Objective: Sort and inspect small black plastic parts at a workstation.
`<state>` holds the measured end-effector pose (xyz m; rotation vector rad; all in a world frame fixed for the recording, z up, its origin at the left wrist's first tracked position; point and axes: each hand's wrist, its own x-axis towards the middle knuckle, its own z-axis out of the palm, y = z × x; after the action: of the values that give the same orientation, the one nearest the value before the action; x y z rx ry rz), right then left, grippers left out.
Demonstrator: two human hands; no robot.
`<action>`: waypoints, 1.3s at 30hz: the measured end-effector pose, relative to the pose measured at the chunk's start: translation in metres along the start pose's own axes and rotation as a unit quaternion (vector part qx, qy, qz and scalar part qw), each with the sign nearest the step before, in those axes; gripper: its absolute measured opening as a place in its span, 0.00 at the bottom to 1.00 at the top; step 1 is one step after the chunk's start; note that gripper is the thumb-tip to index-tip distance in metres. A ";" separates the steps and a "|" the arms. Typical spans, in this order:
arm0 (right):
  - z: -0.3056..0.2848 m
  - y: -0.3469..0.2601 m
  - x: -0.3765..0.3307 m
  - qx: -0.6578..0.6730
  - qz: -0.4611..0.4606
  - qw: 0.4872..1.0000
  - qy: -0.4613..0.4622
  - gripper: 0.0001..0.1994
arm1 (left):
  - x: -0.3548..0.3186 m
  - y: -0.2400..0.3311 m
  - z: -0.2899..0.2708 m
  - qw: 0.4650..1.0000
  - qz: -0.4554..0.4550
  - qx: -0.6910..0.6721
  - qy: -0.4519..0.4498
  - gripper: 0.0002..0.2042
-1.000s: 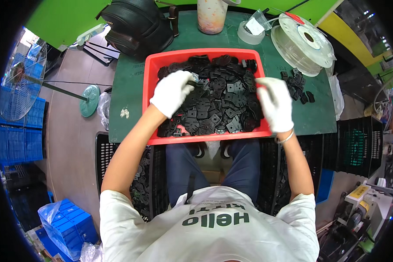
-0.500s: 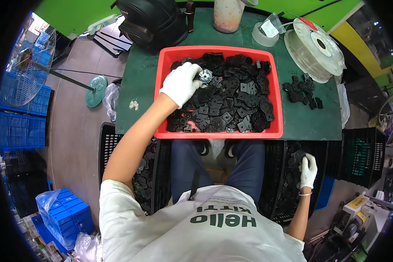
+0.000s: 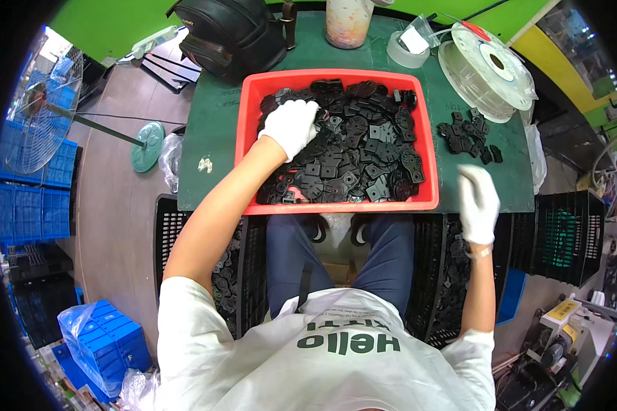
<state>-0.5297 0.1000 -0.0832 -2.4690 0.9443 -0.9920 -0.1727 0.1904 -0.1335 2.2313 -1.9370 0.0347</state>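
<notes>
A red tub on the table holds a heap of small black plastic parts, some flat and squarish, others with round discs. My left hand, in a white glove, reaches into the tub's left side. Its fingers are bent down against the parts, and the fingertips are partly hidden, so what they hold is unclear. In a matching glove, my right hand is raised over the table's front edge, right of the tub. It looks empty, its fingers stretched out and somewhat blurred.
Below the table, a black crate at right and another at left hold similar parts. A small pile of black pieces, a spool, a tape roll, a stained jug and a black backpack sit on the table.
My right hand has risen from the right-hand crate to the table's front edge. At my left fingertips, the shiny round-faced part seen before no longer shows; that hand stays in the tub.
</notes>
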 end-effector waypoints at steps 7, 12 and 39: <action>0.129 -0.023 0.093 -0.056 -0.322 0.929 -0.176 0.12 | -0.026 -0.013 -0.024 0.753 -0.223 -0.609 -0.110 0.12; 0.144 -0.036 0.108 -0.212 -0.365 0.874 -0.243 0.11 | -0.047 -0.003 -0.044 0.532 -0.212 -0.811 -0.119 0.15; 0.100 -0.077 0.070 0.414 0.257 0.800 -0.351 0.14 | -0.049 0.083 -0.020 0.566 -0.095 -0.819 -0.010 0.26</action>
<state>-0.3860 0.1133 -0.0815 -1.4812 0.6410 -0.1575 -0.2595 0.2304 -0.1104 0.9294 -0.6979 -1.2300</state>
